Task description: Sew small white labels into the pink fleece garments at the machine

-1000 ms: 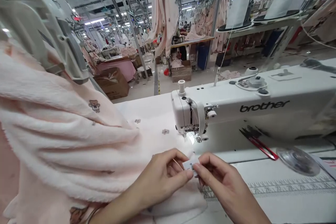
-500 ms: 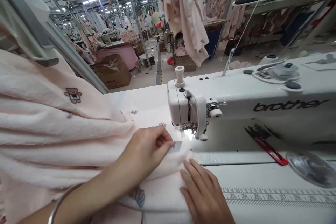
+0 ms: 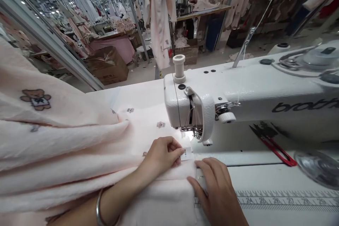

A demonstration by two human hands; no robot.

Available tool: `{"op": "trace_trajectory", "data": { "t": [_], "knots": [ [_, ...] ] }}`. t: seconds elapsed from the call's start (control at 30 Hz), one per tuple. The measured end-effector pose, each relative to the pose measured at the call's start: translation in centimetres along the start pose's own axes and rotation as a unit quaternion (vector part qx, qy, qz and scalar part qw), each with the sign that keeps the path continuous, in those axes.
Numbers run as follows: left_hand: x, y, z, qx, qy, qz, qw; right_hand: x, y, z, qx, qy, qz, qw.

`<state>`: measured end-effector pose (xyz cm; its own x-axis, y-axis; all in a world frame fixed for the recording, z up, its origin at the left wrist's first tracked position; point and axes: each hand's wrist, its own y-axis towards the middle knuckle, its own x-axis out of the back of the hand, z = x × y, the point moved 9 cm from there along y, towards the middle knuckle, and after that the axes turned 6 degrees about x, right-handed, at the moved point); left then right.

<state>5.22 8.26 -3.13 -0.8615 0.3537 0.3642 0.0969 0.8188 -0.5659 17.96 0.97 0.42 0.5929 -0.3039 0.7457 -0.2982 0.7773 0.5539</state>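
Observation:
Pale pink fleece fabric (image 3: 84, 155) with bear prints spreads from the left to the foot of a white sewing machine (image 3: 188, 102). Between thumb and fingers my left hand (image 3: 164, 155) pinches a small white label (image 3: 186, 153), laid on the fabric close to its right edge, just in front of the lit needle area. My right hand (image 3: 217, 187) rests at the fabric's edge, thumb apart from the bent fingers, its fingertips touching the cloth. A silver bangle (image 3: 98, 206) circles my left wrist.
Red-handled snips (image 3: 275, 146) lie under the machine arm, beside a clear round dish (image 3: 316, 167). A printed ruler scale (image 3: 280, 200) runs along the table's front. Behind stand a metal pole, hanging pink cloth (image 3: 159, 14) and a cardboard box (image 3: 108, 67).
My left hand and the label have moved right, to the fabric's edge. My right hand has shifted slightly right, its thumb now farther from the fingers. The camera view has moved closer to the machine.

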Motion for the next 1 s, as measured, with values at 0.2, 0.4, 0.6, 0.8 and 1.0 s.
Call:
{"op": "trace_trajectory", "data": {
  "t": [0.2, 0.4, 0.6, 0.8, 1.0],
  "knots": [
    [0.2, -0.3, -0.2, 0.005, 0.026, -0.03, 0.999, -0.4, 0.1, 0.0, 0.013, 0.008, 0.035, 0.999],
    [0.1, -0.1, -0.5, -0.009, 0.043, -0.03, 0.999, -0.1, 0.4, 0.2, 0.012, 0.02, 0.027, 0.999],
    [0.0, 0.1, -0.3, 0.004, 0.036, -0.016, 0.999, -0.3, 0.3, 0.1, 0.008, 0.03, 0.036, 0.999],
    [0.5, -0.7, -1.7, -0.033, 0.153, -0.057, 0.986, -0.5, 0.3, 0.2, 0.008, 0.021, 0.048, 0.999],
    [0.0, -5.6, -4.2, -0.31, 0.406, -0.116, 0.852, -0.4, 0.3, 0.2, 0.006, 0.018, 0.054, 0.998]
  ]
}}
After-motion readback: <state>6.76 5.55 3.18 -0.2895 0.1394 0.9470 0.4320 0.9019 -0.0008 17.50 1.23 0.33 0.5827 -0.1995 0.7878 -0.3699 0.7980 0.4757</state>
